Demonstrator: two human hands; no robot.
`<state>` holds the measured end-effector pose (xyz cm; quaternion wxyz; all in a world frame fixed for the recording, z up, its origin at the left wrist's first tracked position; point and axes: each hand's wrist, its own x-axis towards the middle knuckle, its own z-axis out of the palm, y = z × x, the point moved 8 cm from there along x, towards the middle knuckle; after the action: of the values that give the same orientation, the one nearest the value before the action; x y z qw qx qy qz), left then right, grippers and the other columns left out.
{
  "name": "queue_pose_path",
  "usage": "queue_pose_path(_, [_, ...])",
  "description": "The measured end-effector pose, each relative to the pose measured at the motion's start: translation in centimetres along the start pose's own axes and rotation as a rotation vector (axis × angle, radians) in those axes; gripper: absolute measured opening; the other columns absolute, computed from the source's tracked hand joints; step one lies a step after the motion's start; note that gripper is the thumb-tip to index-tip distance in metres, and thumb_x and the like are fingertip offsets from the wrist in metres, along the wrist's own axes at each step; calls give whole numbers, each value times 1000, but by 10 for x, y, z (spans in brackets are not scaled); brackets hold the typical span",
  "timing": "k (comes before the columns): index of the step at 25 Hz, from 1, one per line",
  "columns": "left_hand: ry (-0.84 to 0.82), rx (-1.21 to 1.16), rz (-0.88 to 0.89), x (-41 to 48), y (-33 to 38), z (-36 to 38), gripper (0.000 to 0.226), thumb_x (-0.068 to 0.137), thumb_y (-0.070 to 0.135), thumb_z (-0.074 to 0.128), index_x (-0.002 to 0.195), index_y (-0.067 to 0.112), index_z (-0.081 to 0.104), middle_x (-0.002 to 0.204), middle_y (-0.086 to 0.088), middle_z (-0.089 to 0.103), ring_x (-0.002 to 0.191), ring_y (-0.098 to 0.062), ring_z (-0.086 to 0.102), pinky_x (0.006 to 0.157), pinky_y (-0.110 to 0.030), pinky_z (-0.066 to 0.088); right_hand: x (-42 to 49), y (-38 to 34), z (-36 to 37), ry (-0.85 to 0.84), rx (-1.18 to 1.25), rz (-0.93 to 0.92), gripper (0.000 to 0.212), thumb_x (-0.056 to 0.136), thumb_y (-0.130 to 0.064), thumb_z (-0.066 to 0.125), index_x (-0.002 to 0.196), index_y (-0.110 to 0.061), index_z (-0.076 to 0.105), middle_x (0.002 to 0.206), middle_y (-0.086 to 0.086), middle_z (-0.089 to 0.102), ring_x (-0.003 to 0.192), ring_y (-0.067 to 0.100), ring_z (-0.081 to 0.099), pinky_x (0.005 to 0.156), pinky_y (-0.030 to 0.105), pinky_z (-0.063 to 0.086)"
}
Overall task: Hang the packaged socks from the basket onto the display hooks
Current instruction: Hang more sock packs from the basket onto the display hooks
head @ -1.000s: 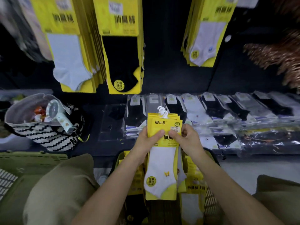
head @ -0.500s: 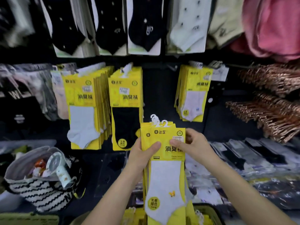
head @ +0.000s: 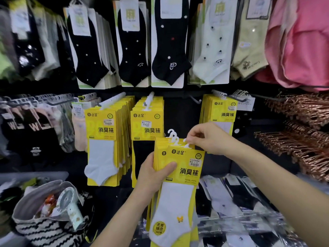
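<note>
1. Clamped in the left hand (head: 154,177) at its left edge: a stack of packaged socks (head: 185,168), thumb flat across the yellow front card, other fingers hidden behind.
2. At the top right corner of the same stack, the right hand (head: 208,138), thumb and forefinger pressed together, seemingly pinching the white plastic hanger (head: 186,144) of the front pack; too small to tell for sure.
3. Stack held upright in the air before the display wall, not yet hung; white sock with a little orange mark on the front pack.
4. Above and behind the stack, a dark display hook (head: 195,100) between two hung groups: yellow packs of black socks (head: 147,125) on its left, yellow packs of white socks (head: 222,113) on its right.
5. Further left, a third yellow group (head: 102,132), also with white socks.
6. In the upper row, dotted socks on white cards (head: 169,41); at far right, pink garments (head: 302,41).
7. On the right side, copper-coloured hangers (head: 302,125) in bundles.
8. At lower left, a striped tote bag (head: 44,232) with a small hand fan (head: 68,202) inside.
9. At lower right, flat sock packs in clear wrap (head: 231,198), lying on a shelf.
</note>
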<state>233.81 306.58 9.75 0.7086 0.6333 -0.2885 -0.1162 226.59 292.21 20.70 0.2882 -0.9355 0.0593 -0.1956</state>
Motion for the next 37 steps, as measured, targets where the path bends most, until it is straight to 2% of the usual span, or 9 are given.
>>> queue_pose_path(6, [0, -69, -15, 1, -2, -6, 46, 63, 34, 76, 104, 27, 57, 102, 2, 71, 90, -15, 70, 72, -32, 57, 6, -7, 2, 27, 31, -6, 17, 86, -26, 65, 69, -25, 62, 63, -11, 57, 49, -5, 51, 44, 8, 36])
queue_pose_path(9, [25, -83, 14, 4, 4, -10, 54, 56, 42, 76, 105, 28, 58, 102, 3, 72, 91, -15, 70, 75, -36, 57, -1, 7, 6, 103, 173, 68, 18, 78, -37, 71, 79, -26, 57, 71, -7, 57, 66, 6, 52, 64, 26, 46])
queue_pose_path(12, [43, -98, 53, 9, 12, -13, 50, 58, 47, 73, 103, 32, 58, 99, 8, 72, 90, -12, 70, 71, -31, 57, -11, 21, 16, 155, 141, 161, 27, 72, -47, 72, 76, -25, 56, 71, -2, 59, 67, 13, 52, 67, 35, 45])
queue_pose_path(16, [75, -118, 116, 11, 23, -23, 41, 73, 53, 58, 106, 29, 60, 104, 9, 71, 95, -10, 68, 74, -28, 57, -7, 10, 20, 213, 345, 94, 8, 85, -31, 65, 79, -26, 61, 77, -3, 72, 72, 7, 65, 68, 25, 48])
queue_pose_path(21, [271, -123, 160, 14, 43, -86, 32, 78, 45, 55, 103, 26, 63, 108, 4, 69, 101, -16, 66, 84, -36, 53, 19, -3, 20, 271, 486, 108, 16, 91, -20, 58, 77, -25, 62, 71, -9, 70, 62, -6, 62, 63, 16, 43])
queue_pose_path(27, [403, 17, 247, 7, 57, -169, 16, 82, 49, 54, 91, 46, 67, 96, 12, 72, 90, -8, 68, 75, -31, 53, 64, -30, 23, 326, 402, 149, 16, 90, -28, 59, 76, -22, 66, 78, 1, 72, 76, 15, 66, 71, 32, 51])
queue_pose_path(32, [384, 151, 251, 4, 52, -195, 67, 81, 55, 53, 137, 21, 44, 113, 10, 68, 102, -13, 66, 85, -38, 53, 87, -35, 25, 315, 257, 185, 28, 90, -29, 58, 91, -3, 67, 94, 17, 70, 92, 30, 65, 86, 46, 52])
queue_pose_path(34, [363, 153, 267, 4, 50, -195, 61, 83, 53, 52, 135, 20, 47, 121, 3, 64, 108, -19, 63, 87, -40, 53, 89, -33, 28, 308, 205, 184, 32, 89, -30, 59, 95, 2, 65, 95, 19, 69, 91, 32, 65, 85, 47, 52])
queue_pose_path(37, [366, 112, 252, 3, 50, -190, 36, 83, 49, 53, 111, 29, 64, 104, 7, 72, 98, -19, 67, 77, -33, 53, 90, -30, 32, 330, 176, 196, 31, 89, -30, 59, 94, 0, 65, 92, 19, 69, 86, 31, 65, 76, 40, 52])
